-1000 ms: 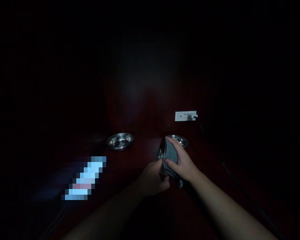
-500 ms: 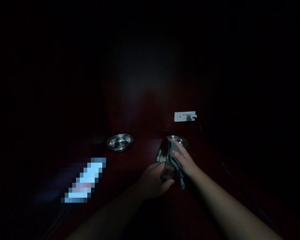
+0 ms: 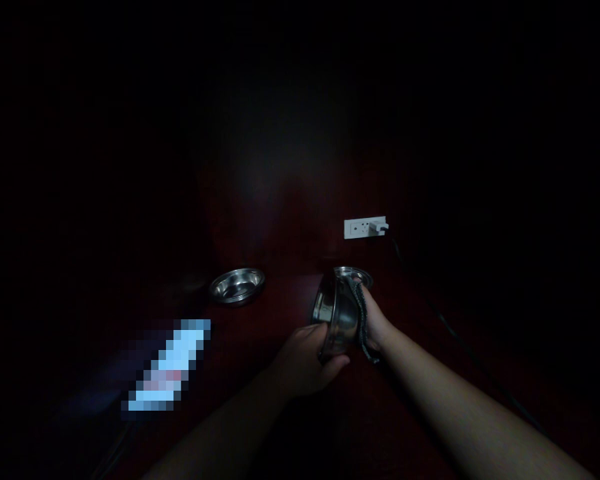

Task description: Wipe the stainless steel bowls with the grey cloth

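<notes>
A shiny steel bowl [image 3: 344,320] is tipped on its side above the dark red surface, its mouth turned to the left. My left hand [image 3: 305,360] grips its near rim, thumb and fingers closed around the edge. On the bowl's outer right side, my right hand [image 3: 375,317] presses a grey-green cloth [image 3: 362,313] against the metal; its fingers are mostly hidden behind cloth and bowl. Just beyond, a steel dish [image 3: 355,273] is partly covered by the bowl and my right hand. Another shallow steel dish [image 3: 237,287] lies to the left.
A lit, pixelated screen [image 3: 173,363] glows at the left. On the back panel is a white socket plate [image 3: 363,228] with a plugged-in charger [image 3: 379,227]. A dark cable [image 3: 447,325] runs down the right side. Most surroundings are too dark to make out.
My right hand and the cloth have slid from the bowl's upper rim, rightward and around its outer side, baring more metal. My left hand keeps its hold. The view has shifted slightly.
</notes>
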Motion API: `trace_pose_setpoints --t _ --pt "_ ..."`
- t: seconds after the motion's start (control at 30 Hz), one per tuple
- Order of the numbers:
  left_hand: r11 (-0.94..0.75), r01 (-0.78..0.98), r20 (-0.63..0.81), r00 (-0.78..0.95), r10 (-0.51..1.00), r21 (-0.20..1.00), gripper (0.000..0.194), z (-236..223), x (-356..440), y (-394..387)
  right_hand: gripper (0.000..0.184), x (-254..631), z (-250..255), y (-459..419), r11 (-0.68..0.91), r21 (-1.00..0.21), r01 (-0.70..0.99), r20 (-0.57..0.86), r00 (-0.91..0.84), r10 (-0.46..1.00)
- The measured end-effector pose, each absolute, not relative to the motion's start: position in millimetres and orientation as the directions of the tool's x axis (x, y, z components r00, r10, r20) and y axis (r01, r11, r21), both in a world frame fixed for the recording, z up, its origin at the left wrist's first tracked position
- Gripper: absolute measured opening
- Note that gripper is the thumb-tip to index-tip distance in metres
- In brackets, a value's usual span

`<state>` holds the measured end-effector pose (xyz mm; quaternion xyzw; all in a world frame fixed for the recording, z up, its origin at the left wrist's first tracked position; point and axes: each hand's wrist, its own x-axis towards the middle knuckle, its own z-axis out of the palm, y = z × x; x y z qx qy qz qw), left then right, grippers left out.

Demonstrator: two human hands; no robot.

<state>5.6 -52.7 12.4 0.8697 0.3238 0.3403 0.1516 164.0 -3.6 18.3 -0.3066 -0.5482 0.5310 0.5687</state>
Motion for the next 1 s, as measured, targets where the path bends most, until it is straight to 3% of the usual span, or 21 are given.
trace_pose_setpoints --t 0.1,0.43,0.67,0.8,1.0 --pt "-0.744 0.438 0.483 0.572 0.663 0.504 0.03 12.1 4.6 -49.2 0.064 163.5 17.9 -3.8 0.147 -0.939 -0.312 0.22 -0.214 0.952" --pt "-0.76 0.386 0.525 0.556 0.644 0.523 0.034 11.7 7.4 -47.4 0.057 165.7 11.3 -1.7 0.104 -0.912 -0.396 0.169 -0.133 0.977" --pt "-0.78 0.368 0.528 0.582 0.618 0.507 0.033 12.1 7.5 -44.9 0.053 171.5 -4.4 11.4 0.281 -0.914 -0.293 0.302 -0.028 0.953" --pt "-0.789 0.355 0.545 0.579 0.607 0.502 0.029 11.6 6.8 -43.3 0.054 174.6 -6.4 10.6 0.411 -0.898 -0.159 0.427 -0.082 0.901" --pt "-0.774 0.402 0.536 0.561 0.63 0.489 0.012 6.9 4.2 -37.2 0.06 176.2 6.3 -0.2 0.652 -0.757 0.024 0.638 -0.185 0.747"
